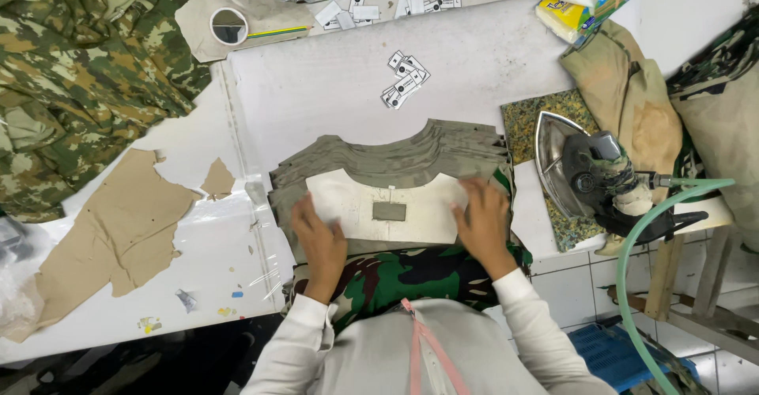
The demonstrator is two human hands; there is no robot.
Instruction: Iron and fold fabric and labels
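White template card [371, 205], cut with a curved neckline at its top and a small rectangular window [389, 211] in its middle, lies on top of a stack of olive-grey fabric pieces [395, 154] at the near edge of the bench [332, 86], right in front of the person. Both hands rest on it: the left hand [320, 241] lies flat with fingers spread on the card's left end, and the right hand [481, 217] presses open-palmed on its right end; neither is closed around anything, they only hold the card down. The card sits fairly square on the top piece, its neckline following the curved edges of the stack, so the placing looks largely done, while the window shows only bare cloth and nothing yet fills or marks it. An iron [581, 173] stands untouched on a patterned pad [526, 122] at the bench's right edge, with a green hose [632, 284] trailing off beside it. Small printed labels [405, 79] lie scattered toward the middle of the bench, well apart from the hands. Camouflage fabric [71, 79] is heaped at the far left corner, torn brown paper [118, 229] lies along the left side, and a roll of tape [229, 26] sits near the far edge.
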